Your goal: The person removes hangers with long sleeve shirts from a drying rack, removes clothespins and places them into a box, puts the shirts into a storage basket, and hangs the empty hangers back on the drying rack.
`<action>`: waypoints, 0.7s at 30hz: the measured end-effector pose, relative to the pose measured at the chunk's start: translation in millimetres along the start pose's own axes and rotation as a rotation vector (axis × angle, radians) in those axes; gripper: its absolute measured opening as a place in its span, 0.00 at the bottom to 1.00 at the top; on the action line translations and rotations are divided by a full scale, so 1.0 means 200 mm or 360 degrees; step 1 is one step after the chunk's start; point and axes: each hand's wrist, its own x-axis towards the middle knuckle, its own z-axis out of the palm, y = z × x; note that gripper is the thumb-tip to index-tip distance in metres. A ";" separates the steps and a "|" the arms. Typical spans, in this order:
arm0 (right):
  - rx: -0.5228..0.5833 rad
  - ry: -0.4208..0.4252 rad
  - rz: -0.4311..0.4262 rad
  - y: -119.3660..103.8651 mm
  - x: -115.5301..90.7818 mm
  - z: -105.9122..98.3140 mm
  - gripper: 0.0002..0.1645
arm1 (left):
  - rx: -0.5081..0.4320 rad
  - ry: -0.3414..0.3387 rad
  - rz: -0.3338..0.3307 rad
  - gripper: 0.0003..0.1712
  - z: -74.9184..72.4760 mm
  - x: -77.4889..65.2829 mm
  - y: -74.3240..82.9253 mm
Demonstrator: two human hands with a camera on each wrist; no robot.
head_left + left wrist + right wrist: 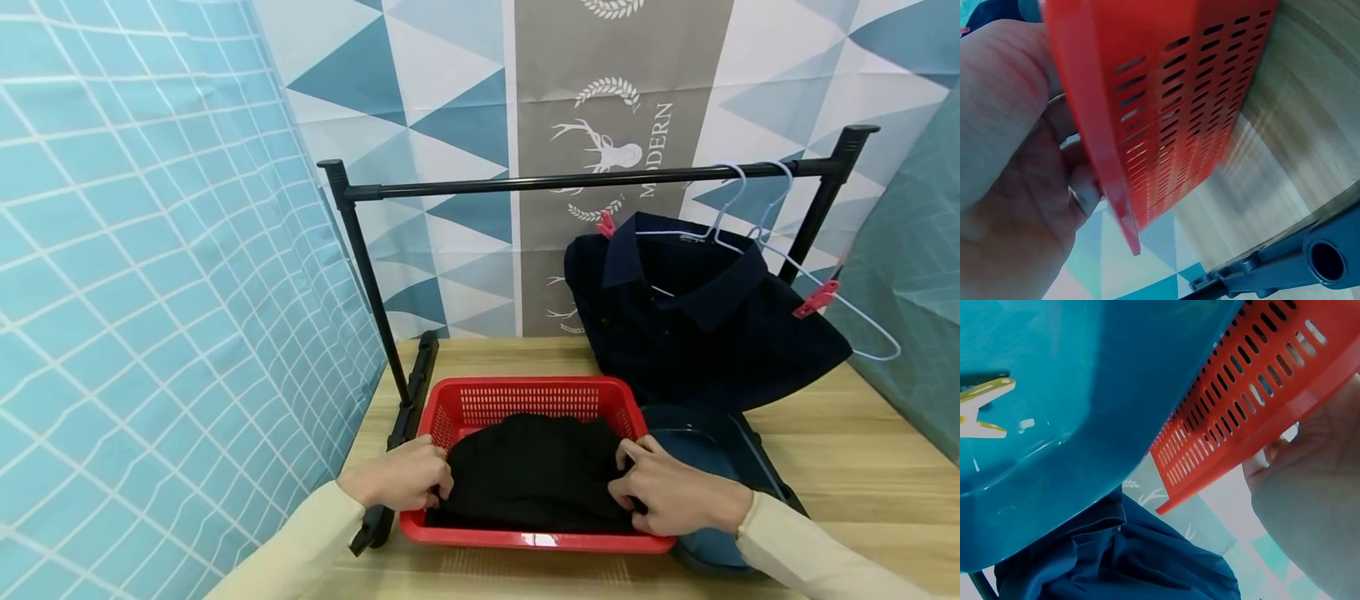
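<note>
A bundled black garment (pixel 536 471) lies in a red perforated basket (pixel 532 542). At the basket's left side my left hand (pixel 401 475) has curled fingers gripping the garment's edge. My right hand (pixel 667 487) pinches the garment's opposite edge, over the basket's right side. The left wrist view shows the left hand (pixel 1016 194) beside the red basket wall (pixel 1166 112); the wall hides the cloth. In the right wrist view, the basket (pixel 1254 387) likewise covers the fingertips of the right hand (pixel 1313 475).
A blue basin (pixel 723 533) stands right of the basket, with a yellow-and-white clothespin (pixel 985 409) inside. Above the wooden table (pixel 862 467) runs a black rack (pixel 525 183). A navy collared shirt (pixel 690 333) hangs there with red clips, beside another hanger (pixel 862 321).
</note>
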 end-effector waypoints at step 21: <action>0.0119 -0.0054 0.0035 0.03 0.00 0.00 0.10 | -0.0084 -0.0065 -0.0008 0.04 0.08 0.03 0.01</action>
